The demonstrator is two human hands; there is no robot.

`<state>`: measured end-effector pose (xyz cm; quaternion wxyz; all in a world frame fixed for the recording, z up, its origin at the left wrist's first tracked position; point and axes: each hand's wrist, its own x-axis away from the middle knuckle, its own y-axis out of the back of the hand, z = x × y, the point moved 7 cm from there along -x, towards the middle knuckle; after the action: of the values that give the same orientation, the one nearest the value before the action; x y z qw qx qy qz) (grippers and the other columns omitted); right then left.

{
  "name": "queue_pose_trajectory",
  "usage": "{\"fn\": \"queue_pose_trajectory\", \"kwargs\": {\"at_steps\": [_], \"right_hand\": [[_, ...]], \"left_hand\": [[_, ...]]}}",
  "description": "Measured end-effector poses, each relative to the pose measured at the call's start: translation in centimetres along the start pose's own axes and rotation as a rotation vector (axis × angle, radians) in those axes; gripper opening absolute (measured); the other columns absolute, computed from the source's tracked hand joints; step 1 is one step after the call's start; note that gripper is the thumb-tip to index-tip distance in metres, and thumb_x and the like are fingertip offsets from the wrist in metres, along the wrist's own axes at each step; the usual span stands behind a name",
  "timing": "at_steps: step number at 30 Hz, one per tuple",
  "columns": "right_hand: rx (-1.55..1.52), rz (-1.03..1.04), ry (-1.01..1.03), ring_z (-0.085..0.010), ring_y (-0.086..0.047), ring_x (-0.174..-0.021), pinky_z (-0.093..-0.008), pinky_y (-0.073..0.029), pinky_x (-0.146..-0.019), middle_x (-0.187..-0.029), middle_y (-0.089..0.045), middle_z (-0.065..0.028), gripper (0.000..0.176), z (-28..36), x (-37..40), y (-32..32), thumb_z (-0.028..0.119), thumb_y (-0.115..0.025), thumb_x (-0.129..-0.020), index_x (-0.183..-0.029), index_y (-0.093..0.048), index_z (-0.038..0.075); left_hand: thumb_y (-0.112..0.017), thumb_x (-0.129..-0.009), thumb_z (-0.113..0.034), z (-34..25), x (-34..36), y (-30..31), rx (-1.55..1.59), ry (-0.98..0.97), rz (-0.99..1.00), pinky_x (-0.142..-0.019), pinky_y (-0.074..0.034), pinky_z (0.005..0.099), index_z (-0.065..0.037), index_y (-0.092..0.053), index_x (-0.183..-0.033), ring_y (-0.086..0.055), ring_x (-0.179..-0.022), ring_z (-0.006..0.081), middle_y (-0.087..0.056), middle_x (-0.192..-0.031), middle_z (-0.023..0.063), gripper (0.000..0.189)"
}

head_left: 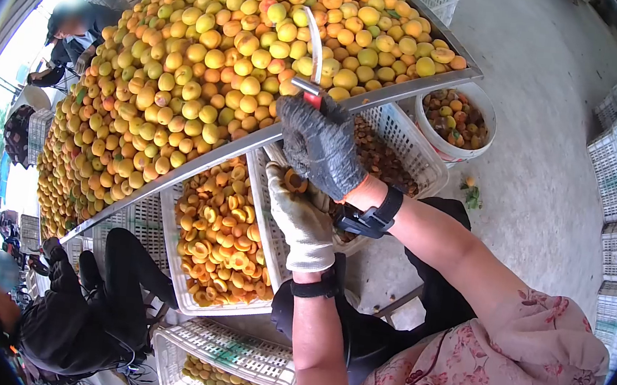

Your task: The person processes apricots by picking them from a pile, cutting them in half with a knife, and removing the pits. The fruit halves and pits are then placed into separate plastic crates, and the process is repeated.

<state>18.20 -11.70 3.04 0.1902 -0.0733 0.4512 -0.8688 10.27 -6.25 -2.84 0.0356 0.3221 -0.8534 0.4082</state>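
Against the tray rim [400, 87], right hand [318, 144] grips a red-handled tool [314, 60]; left hand [299, 220] seemingly cups an apricot [294, 182].

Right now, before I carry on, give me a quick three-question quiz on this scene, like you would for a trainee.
1. Multiple choice: what does the right hand grip? A) a red-handled metal tool; B) a brush; C) a cup.
2. True or false: the left hand, in a pale glove, is empty.
3. Fill in: the white crate of bright orange fruit under the table holds apricots cut into ___.
Key: 1 A; 2 false, it holds an apricot piece; 3 halves.
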Motion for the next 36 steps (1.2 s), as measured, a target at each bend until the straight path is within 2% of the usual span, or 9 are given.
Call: {"fn": "queue_pose_trajectory", "kwargs": {"at_steps": [5,10,16,18,19,23,28,34,36], "right_hand": [[0.392,0.003,0.396,-0.0045,-0.054,-0.078,-0.0232,-0.047,-0.070,-0.084,-0.063,0.0029,0.023,0.8,1.2,-1.1,0.008,-0.071,-0.084,-0.105,-0.064,0.003],[-0.069,0.015,0.059,-0.0059,-0.054,-0.075,-0.0238,-0.047,-0.068,-0.081,-0.062,0.0032,0.020,-1.2,-0.9,0.9,0.009,-0.071,-0.084,-0.102,-0.064,0.003],[0.873,0.075,0.671,-0.0077,-0.053,-0.074,-0.0236,-0.046,-0.067,-0.080,-0.061,0.0028,0.026,2.0,2.5,-2.7,0.011,-0.075,-0.080,-0.101,-0.062,0.002],[0.696,-0.010,0.553,-0.0089,-0.053,-0.072,-0.0234,-0.046,-0.067,-0.080,-0.061,0.0034,0.027,1.9,2.0,-2.1,0.011,-0.075,-0.080,-0.102,-0.062,0.001],[0.454,0.004,0.490,-0.0091,-0.055,-0.068,-0.0224,-0.046,-0.062,-0.082,-0.061,0.0030,0.024,1.3,1.1,-1.5,0.012,-0.071,-0.083,-0.104,-0.062,0.002],[-0.148,0.050,0.005,-0.0081,-0.039,-0.041,-0.0233,-0.033,-0.037,-0.055,-0.037,0.0068,0.020,0.1,-1.3,0.3,0.030,-0.056,-0.093,-0.079,-0.050,0.016],[-0.329,0.018,-0.150,-0.0078,-0.038,-0.040,-0.0230,-0.031,-0.037,-0.054,-0.036,0.0054,0.024,-1.1,-1.4,0.8,0.028,-0.057,-0.093,-0.075,-0.045,0.016],[-0.374,0.079,-0.051,-0.0043,-0.052,-0.060,-0.0208,-0.042,-0.051,-0.068,-0.057,0.0017,0.011,-0.8,-0.8,-0.4,0.010,-0.068,-0.085,-0.094,-0.062,0.007],[0.132,-0.006,0.260,-0.0050,-0.054,-0.073,-0.0219,-0.045,-0.064,-0.078,-0.061,0.0011,0.016,0.2,0.7,-0.5,0.010,-0.071,-0.083,-0.096,-0.063,0.006]], "left_hand": [[-0.036,-0.100,-0.026,1.0,-0.6,-0.3,0.074,-0.122,0.210,-0.091,-0.047,0.0324,-0.006,-0.045,-0.131,-0.057,-0.106,0.0188,-0.055,-0.122,0.0091,0.038],[-0.037,-0.100,-0.026,1.5,-1.6,-0.1,0.085,-0.132,0.128,-0.091,-0.047,0.0327,-0.001,-0.042,-0.132,-0.056,-0.106,0.0212,-0.053,-0.123,0.0114,0.041],[-0.040,-0.099,-0.029,2.2,-2.2,2.7,0.017,-0.214,0.136,-0.090,-0.046,0.0344,-0.002,-0.043,-0.132,-0.055,-0.104,0.0214,-0.054,-0.119,0.0104,0.043],[-0.043,-0.098,-0.034,0.7,-1.9,3.0,-0.676,-0.621,0.091,-0.097,-0.042,0.0386,-0.002,-0.047,-0.128,-0.053,-0.112,0.0235,-0.053,-0.123,0.0136,0.044],[-0.045,-0.097,-0.034,-1.1,-0.2,-0.5,-0.673,-0.757,0.150,-0.073,-0.048,0.0305,-0.006,-0.056,-0.107,-0.058,-0.083,0.0154,-0.059,-0.094,0.0075,0.031],[-0.043,-0.097,-0.035,0.5,-0.2,-0.6,-0.050,-0.053,0.135,-0.041,-0.031,0.0173,-0.018,-0.049,-0.082,-0.038,-0.045,0.0026,-0.042,-0.060,-0.0079,0.024],[-0.044,-0.097,-0.040,0.1,0.2,0.0,0.022,0.012,-0.100,-0.042,-0.034,0.0179,-0.019,-0.051,-0.086,-0.043,-0.047,0.0046,-0.047,-0.063,-0.0069,0.025],[-0.045,-0.096,-0.036,0.0,-0.2,-0.9,0.074,-0.006,0.333,-0.061,-0.051,0.0255,-0.011,-0.053,-0.102,-0.060,-0.067,0.0144,-0.058,-0.082,0.0006,0.027],[-0.044,-0.097,-0.033,-0.1,-0.4,-0.7,-0.147,-0.185,0.237,-0.067,-0.051,0.0262,-0.009,-0.052,-0.105,-0.060,-0.074,0.0150,-0.059,-0.087,0.0023,0.027]]}}
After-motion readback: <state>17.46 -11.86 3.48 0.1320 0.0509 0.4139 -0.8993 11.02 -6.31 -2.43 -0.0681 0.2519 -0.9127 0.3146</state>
